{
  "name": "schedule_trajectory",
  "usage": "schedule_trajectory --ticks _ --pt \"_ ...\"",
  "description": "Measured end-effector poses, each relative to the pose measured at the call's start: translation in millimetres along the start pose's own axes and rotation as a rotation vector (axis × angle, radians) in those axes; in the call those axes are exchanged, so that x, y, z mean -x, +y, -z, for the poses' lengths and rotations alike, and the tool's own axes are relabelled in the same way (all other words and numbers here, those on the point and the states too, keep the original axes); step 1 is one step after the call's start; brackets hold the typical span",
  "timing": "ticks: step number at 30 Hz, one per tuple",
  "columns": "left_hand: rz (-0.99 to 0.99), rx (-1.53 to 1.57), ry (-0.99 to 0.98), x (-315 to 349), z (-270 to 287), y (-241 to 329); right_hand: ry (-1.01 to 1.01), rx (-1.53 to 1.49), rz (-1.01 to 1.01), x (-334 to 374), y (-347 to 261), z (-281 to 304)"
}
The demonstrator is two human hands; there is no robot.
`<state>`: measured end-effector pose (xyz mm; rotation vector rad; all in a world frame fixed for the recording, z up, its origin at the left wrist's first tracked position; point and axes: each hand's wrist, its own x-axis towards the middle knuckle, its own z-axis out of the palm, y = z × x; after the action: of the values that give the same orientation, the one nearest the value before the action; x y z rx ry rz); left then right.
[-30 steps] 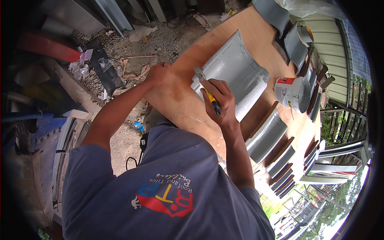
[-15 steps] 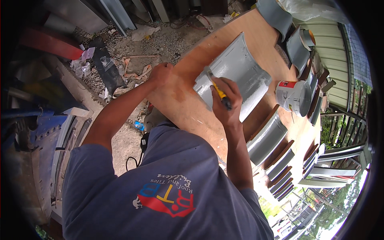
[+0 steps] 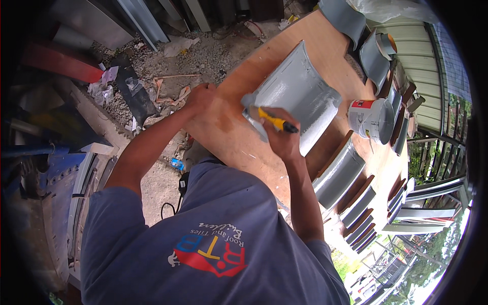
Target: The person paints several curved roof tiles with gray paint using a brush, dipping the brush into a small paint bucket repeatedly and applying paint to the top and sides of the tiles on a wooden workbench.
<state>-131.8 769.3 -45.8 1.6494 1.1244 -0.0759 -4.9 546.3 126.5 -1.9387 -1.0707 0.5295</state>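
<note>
A curved roof tile (image 3: pixel 300 94) lies on a plywood board (image 3: pixel 239 134), its surface coated in wet, shiny grey paint with paler streaks along the right side. My right hand (image 3: pixel 283 141) grips a paintbrush (image 3: pixel 277 121) by its yellow and black handle. The brush head is somewhat blurred and meets the tile's near left corner. At the left edge of the board, my left hand (image 3: pixel 202 96) is closed, its fingers curled over the rim and partly hidden.
A white paint bucket (image 3: pixel 370 119) stands on the board right of the tile. Several grey tiles (image 3: pixel 339 170) with brown edges line the right side, and more tiles (image 3: pixel 375 61) sit at the far right. Gravelly ground with scraps (image 3: pixel 152 96) lies to the left.
The paintbrush has swept left and down to the tile's near left corner, its handle now tilted flatter. My left hand stays at the board's edge.
</note>
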Motion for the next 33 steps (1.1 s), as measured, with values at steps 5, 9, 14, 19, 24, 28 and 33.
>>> schedule_trajectory --ticks 5,9,14,19,24,28,33 --pt "-0.044 -0.053 0.071 -3 -2 -3 0.165 -0.055 -0.047 23 3 1" --pt "-0.037 -0.033 0.036 -13 -9 -13 0.265 0.125 0.076 40 33 -16" --pt "-0.059 -0.002 0.045 -18 -10 -23 0.174 0.228 -0.137 57 34 13" --pt "-0.068 -0.014 0.035 -16 -8 -20 -0.051 0.160 -0.242 32 19 52" --pt "-0.077 -0.001 0.047 -13 -10 -16 0.124 0.185 -0.120 2 55 68" --pt "-0.105 -0.008 0.077 -9 -9 -15 0.256 0.412 0.161 0 56 68" --pt "-0.090 0.015 0.077 -11 -10 -15 -0.103 0.350 0.175 48 41 48"
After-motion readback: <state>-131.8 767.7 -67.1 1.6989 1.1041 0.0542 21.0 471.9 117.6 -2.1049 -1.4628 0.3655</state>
